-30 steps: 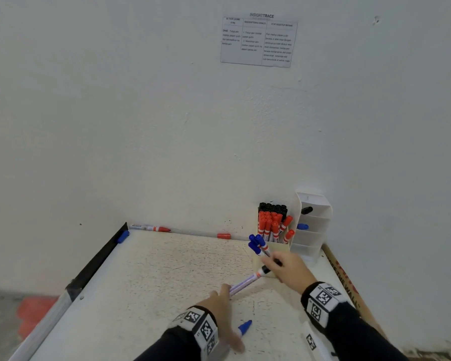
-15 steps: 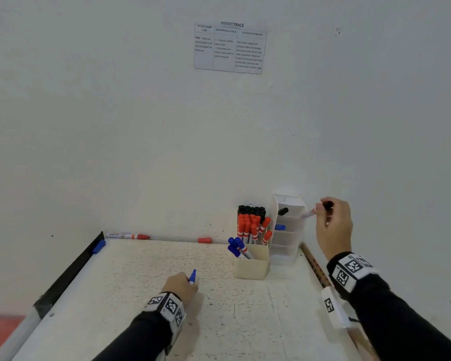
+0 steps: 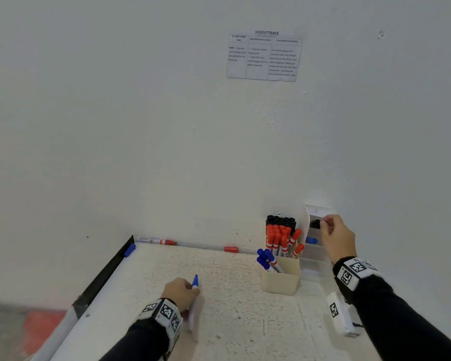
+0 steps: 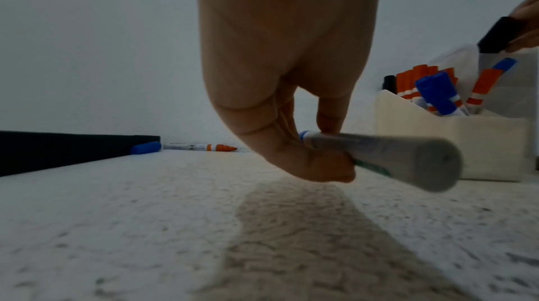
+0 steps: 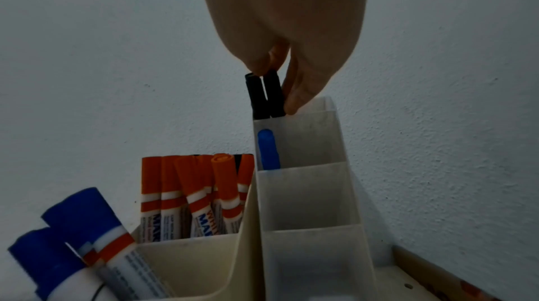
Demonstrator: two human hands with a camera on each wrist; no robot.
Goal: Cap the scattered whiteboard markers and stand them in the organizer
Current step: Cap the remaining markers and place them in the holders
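Counter (image 3: 232, 321): rough, speckled, matt off-white surface with a dark edge strip (image 3: 102, 280). Organizer (image 5: 306, 190): smooth, slightly translucent cream plastic with thin divider walls. Markers (image 5: 186, 190): smooth plastic barrels with printed labels and satin orange, blue and black caps. Wall (image 3: 115, 126): matt white, finely textured. Notice (image 3: 263, 57): flat printed paper. Sleeves (image 3: 401, 321): dark matt cloth.

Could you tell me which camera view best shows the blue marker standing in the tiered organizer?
The right wrist view: the blue marker fills its compartment in the tiered organizer. The head view shows only a small blue cap; the left wrist view, a blurred tip.
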